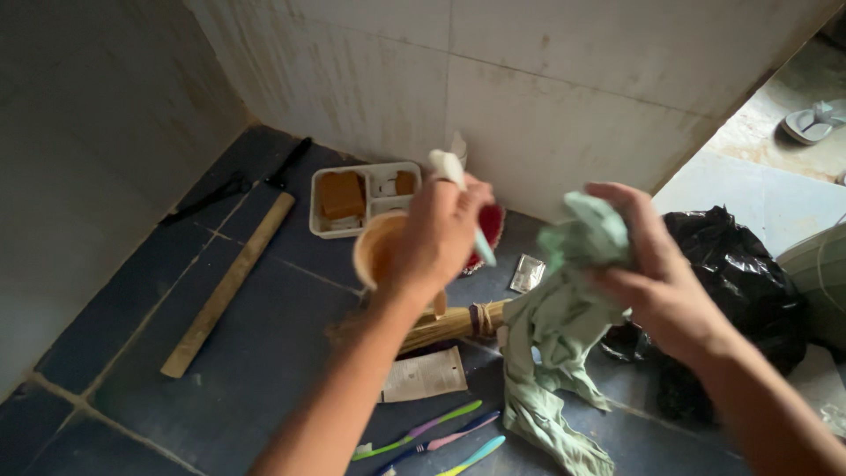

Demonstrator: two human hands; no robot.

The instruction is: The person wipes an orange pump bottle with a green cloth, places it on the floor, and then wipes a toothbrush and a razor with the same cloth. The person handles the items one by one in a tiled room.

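The left hand (pixel 438 231) was raised over the dark tiled floor (pixel 264 335), its fingers curled tight around a small orange cup (pixel 374 249) and a white tube (pixel 458 189) that stuck up and down past the fist. The right hand (pixel 652 273) gripped the bunched top of a pale green cloth (pixel 560 335), which hung down to the floor. Below lay toothbrushes (pixel 432 436), a paper packet (pixel 425 375) and a broom (pixel 449 324). A white soap tray (pixel 363 197) stood by the wall, a wooden stick (pixel 227 286) lay to its left, and a black bag (pixel 731 273) sat at the right.
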